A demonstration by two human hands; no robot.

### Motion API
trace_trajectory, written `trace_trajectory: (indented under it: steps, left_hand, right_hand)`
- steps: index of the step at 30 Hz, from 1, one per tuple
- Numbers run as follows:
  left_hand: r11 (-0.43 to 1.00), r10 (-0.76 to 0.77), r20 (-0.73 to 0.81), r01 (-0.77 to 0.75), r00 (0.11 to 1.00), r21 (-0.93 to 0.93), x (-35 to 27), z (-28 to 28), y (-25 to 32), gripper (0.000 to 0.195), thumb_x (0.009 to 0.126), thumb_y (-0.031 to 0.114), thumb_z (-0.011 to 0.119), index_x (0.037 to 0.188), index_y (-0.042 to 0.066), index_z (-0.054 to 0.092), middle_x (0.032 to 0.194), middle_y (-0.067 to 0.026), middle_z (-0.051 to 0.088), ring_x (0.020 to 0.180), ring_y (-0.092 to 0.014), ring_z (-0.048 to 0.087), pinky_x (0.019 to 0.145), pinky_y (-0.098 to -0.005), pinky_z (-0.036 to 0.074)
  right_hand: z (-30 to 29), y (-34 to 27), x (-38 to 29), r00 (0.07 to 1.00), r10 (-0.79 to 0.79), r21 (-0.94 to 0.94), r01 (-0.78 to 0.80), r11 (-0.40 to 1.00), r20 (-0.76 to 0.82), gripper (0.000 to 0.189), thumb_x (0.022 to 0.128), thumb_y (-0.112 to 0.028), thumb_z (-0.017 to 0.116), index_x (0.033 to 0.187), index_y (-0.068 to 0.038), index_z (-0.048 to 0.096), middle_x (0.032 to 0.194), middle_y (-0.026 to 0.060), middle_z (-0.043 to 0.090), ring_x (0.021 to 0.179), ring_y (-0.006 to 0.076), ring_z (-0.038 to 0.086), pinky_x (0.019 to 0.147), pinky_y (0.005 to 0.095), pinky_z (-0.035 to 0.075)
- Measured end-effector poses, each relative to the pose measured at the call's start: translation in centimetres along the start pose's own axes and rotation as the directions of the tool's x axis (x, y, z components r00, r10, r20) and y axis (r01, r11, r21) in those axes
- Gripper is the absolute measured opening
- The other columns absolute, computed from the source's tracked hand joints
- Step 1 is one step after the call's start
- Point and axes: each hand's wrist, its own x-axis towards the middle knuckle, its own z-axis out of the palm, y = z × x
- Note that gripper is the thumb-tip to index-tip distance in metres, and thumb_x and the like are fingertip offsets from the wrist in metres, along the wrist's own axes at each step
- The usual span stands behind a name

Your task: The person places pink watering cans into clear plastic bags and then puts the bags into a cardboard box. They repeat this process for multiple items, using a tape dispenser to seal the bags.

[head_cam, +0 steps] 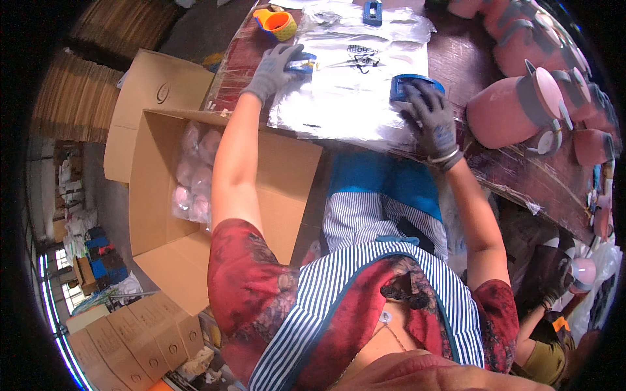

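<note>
A stack of clear plastic bags (342, 97) with printed marks lies on the dark red table before me. My left hand (276, 71), in a grey glove, rests at the stack's left edge, its fingers on a small blue object (304, 63). My right hand (433, 115), in a dark grey glove, is over the stack's right edge with its fingers at a round blue object (415, 85); whether it grips this is unclear. Beyond the bags' far end lies a blue plastic piece (372, 13). An orange and yellow tape dispenser or cup (278, 24) stands at the far left.
Pink and grey plastic jugs (503, 112) crowd the table's right side. Left of me, an open cardboard box (274, 210) holds bagged pink items (195, 171). Closed cartons (142, 342) and stacked flat cardboard (73, 93) stand farther off. A co-worker's gloved hand (552, 273) holds a pink item at lower right.
</note>
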Motion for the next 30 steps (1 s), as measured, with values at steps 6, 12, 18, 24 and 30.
trace_trajectory:
  steps: [6, 12, 18, 24, 30]
  left_hand:
    - [0.949, -0.057, 0.011, 0.051, 0.998, 0.311, -5.5, -2.3, 5.7, 0.078, 0.073, 0.037, 0.079, 0.144, 0.029, 0.047, 0.140, -0.0094, 0.047, 0.129, -0.036, 0.043, 0.109, -0.0475, 0.038]
    - [0.939, 0.134, -0.003, -0.128, 0.991, -0.318, -4.4, 1.9, 13.5, 0.057, 0.075, 0.043, 0.077, 0.124, 0.020, 0.060, 0.130, -0.0129, 0.054, 0.118, -0.036, 0.051, 0.103, -0.0441, 0.041]
    - [0.941, -0.114, 0.177, 0.163, 0.978, -0.295, -2.3, 5.2, 14.1, 0.036, 0.084, 0.043, 0.066, 0.105, 0.014, 0.070, 0.107, -0.0116, 0.068, 0.103, -0.032, 0.064, 0.090, -0.0436, 0.049]
    - [0.920, -0.188, 0.312, 0.278, 0.931, -0.277, -1.3, 2.4, 15.8, 0.048, 0.090, 0.054, 0.061, 0.101, 0.008, 0.072, 0.098, -0.0126, 0.071, 0.090, -0.026, 0.067, 0.083, -0.0396, 0.051]
    - [0.972, 0.148, 0.188, -0.108, 0.971, -0.207, -4.1, 2.7, 18.7, 0.035, 0.081, 0.045, 0.072, 0.103, 0.017, 0.071, 0.097, -0.0104, 0.070, 0.093, -0.028, 0.066, 0.087, -0.0372, 0.050]
  right_hand:
    - [1.9, -6.1, 0.6, 0.996, -0.041, 0.053, 0.037, 0.998, 0.083, 0.031, 0.092, -0.040, 0.060, 0.114, -0.018, 0.060, 0.115, 0.0082, 0.063, 0.107, 0.0289, 0.060, 0.094, 0.0514, 0.043]
    - [4.4, -7.0, 2.5, 0.928, 0.306, 0.213, -0.350, 0.912, 0.214, 0.027, 0.088, -0.038, 0.067, 0.090, -0.011, 0.064, 0.090, 0.0103, 0.067, 0.084, 0.0287, 0.065, 0.076, 0.0407, 0.051]
    - [2.7, -4.5, 0.4, 0.891, 0.435, 0.306, -0.454, 0.837, 0.133, 0.030, 0.093, -0.033, 0.060, 0.114, -0.012, 0.066, 0.111, 0.0136, 0.067, 0.101, 0.0331, 0.064, 0.089, 0.0431, 0.049]
    - [0.5, -5.8, -5.9, 0.983, 0.180, 0.093, -0.183, 0.979, 0.047, 0.047, 0.089, -0.033, 0.063, 0.132, -0.017, 0.055, 0.135, 0.0136, 0.055, 0.128, 0.0331, 0.049, 0.103, 0.0500, 0.044]
    - [-0.5, -5.2, -8.4, 0.975, 0.117, 0.174, -0.151, 0.973, 0.189, 0.046, 0.087, -0.033, 0.065, 0.131, -0.019, 0.058, 0.138, 0.0079, 0.056, 0.135, 0.0326, 0.043, 0.108, 0.0523, 0.038]
